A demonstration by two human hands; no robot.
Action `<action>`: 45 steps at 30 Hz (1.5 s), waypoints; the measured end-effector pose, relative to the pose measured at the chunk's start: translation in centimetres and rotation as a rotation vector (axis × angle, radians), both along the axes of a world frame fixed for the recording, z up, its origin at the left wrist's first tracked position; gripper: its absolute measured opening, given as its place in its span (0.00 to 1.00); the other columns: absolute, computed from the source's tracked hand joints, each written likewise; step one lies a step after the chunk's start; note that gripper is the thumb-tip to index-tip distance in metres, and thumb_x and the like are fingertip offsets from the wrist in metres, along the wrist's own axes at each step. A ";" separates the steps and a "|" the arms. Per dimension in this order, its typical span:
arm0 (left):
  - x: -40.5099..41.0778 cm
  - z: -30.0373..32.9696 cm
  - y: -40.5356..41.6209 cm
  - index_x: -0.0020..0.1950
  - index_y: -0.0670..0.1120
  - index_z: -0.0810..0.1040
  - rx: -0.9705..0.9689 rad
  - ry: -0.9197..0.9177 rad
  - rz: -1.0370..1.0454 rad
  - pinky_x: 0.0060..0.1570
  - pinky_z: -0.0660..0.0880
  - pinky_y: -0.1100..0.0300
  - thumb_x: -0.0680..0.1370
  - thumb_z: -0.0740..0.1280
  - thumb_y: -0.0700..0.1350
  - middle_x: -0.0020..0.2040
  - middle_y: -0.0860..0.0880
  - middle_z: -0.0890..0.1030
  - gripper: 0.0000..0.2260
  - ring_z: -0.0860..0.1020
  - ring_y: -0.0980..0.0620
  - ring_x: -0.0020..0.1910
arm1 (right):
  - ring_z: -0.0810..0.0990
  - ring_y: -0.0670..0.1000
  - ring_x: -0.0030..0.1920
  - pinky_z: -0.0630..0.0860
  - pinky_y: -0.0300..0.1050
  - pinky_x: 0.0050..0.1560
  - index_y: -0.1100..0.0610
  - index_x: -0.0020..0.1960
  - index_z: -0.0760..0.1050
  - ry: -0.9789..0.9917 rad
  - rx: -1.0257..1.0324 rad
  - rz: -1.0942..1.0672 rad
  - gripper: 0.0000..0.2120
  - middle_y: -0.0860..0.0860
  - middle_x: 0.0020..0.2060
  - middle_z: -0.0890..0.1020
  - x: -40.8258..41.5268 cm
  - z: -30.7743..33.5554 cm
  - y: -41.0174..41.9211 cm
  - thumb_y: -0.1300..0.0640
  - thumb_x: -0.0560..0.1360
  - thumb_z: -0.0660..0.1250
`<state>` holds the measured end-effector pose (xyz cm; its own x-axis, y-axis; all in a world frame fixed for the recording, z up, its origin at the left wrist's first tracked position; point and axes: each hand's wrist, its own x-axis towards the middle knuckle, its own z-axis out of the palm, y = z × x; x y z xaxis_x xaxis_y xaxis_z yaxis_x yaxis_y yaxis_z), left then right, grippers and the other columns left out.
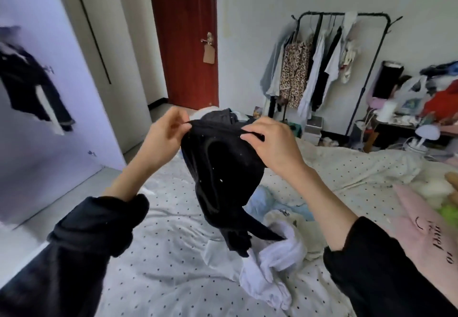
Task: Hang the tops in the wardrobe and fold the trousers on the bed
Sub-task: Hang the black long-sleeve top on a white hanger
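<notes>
While both sleeves sit low at the frame's bottom edge, my left hand (165, 135) and right hand (273, 146) are up at chest height, each grip pinched tight on the top edge of a black garment (220, 180); thumb and fingers clamped on the fabric at both ends, w/ a short taut span between them; rest of it hangs bunched and twisted, its tail just above the white clothes (270, 264) heaped on the bed (148, 254); can't tell yet if it's a top or trousers, though the edge I hold looks like a waistband or hem; light blue piece (266, 199) lies behind the heap, pink fabric w/ lettering (426, 225) off to the right.

Step in hand, as I judge it: sorting, i.e. opening the item out to see what it is; next move calls for spreading the grips apart and shaking the twist loose; if trousers, lay flat on a bare patch of bed and fold; if a top, it needs a hanger and a walk to the wardrobe (62, 81), at left.

Farther off: red-brown door (184, 36); clothes rail (347, 51) w/ hung items by the back wall; cluttered table (409, 120) far right.
</notes>
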<state>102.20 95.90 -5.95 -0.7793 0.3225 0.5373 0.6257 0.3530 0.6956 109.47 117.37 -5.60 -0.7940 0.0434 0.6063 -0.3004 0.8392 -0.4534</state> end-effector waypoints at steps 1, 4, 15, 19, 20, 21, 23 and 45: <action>0.3 0.2 -2.3 0.47 0.41 0.69 -0.001 0.004 0.036 0.46 0.69 0.61 0.79 0.61 0.35 0.40 0.50 0.73 0.03 0.72 0.51 0.40 | 0.79 0.52 0.48 0.73 0.45 0.51 0.57 0.52 0.83 0.002 -0.012 0.041 0.09 0.52 0.46 0.82 -0.6 0.5 -1.9 0.57 0.74 0.69; 1.7 0.7 -11.3 0.47 0.41 0.69 0.035 0.014 0.181 0.45 0.68 0.58 0.79 0.61 0.35 0.38 0.53 0.72 0.03 0.71 0.53 0.37 | 0.79 0.50 0.49 0.72 0.43 0.53 0.56 0.51 0.83 -0.004 -0.028 0.215 0.08 0.50 0.46 0.83 -2.6 1.9 -10.0 0.57 0.74 0.69; 6.0 -0.7 -44.4 0.41 0.49 0.70 0.077 -0.058 0.571 0.40 0.68 0.53 0.78 0.64 0.35 0.36 0.45 0.72 0.11 0.69 0.48 0.36 | 0.75 0.38 0.37 0.67 0.29 0.41 0.56 0.45 0.83 -0.184 -0.111 0.702 0.05 0.37 0.33 0.77 -9.1 2.0 -44.1 0.58 0.74 0.69; 5.0 -1.9 -53.6 0.40 0.49 0.71 0.097 -0.120 0.644 0.34 0.69 0.63 0.77 0.65 0.34 0.36 0.46 0.72 0.11 0.68 0.49 0.35 | 0.77 0.41 0.43 0.67 0.28 0.46 0.57 0.49 0.83 -0.260 -0.137 0.785 0.06 0.38 0.38 0.78 -11.7 1.4 -54.1 0.59 0.73 0.69; 4.4 -2.1 -55.2 0.40 0.49 0.71 0.082 -0.133 0.656 0.34 0.68 0.67 0.77 0.65 0.35 0.35 0.48 0.72 0.11 0.69 0.49 0.35 | 0.77 0.40 0.43 0.67 0.28 0.47 0.57 0.49 0.83 -0.276 -0.144 0.799 0.06 0.38 0.38 0.79 -12.5 1.5 -55.8 0.59 0.74 0.69; 3.8 -2.2 -56.7 0.39 0.50 0.71 0.064 -0.143 0.670 0.35 0.68 0.70 0.77 0.65 0.35 0.35 0.51 0.73 0.11 0.69 0.51 0.35 | 0.77 0.39 0.43 0.67 0.28 0.47 0.57 0.49 0.83 -0.289 -0.146 0.811 0.06 0.39 0.39 0.79 -13.4 1.6 -57.4 0.59 0.74 0.69; 2.1 -2.7 -60.1 0.39 0.51 0.71 0.049 -0.158 0.695 0.38 0.68 0.71 0.77 0.66 0.36 0.35 0.53 0.74 0.12 0.71 0.54 0.35 | 0.76 0.37 0.43 0.67 0.23 0.45 0.56 0.50 0.82 -0.317 -0.141 0.848 0.06 0.37 0.39 0.78 -15.4 1.7 -61.1 0.59 0.74 0.68; -30.8 -10.7 -85.2 0.40 0.50 0.74 0.131 -0.459 0.758 0.43 0.72 0.58 0.76 0.68 0.41 0.36 0.52 0.76 0.07 0.72 0.52 0.35 | 0.77 0.43 0.46 0.69 0.28 0.48 0.55 0.49 0.83 -0.314 0.020 0.858 0.06 0.41 0.42 0.79 -48.8 -3.0 -89.3 0.58 0.74 0.68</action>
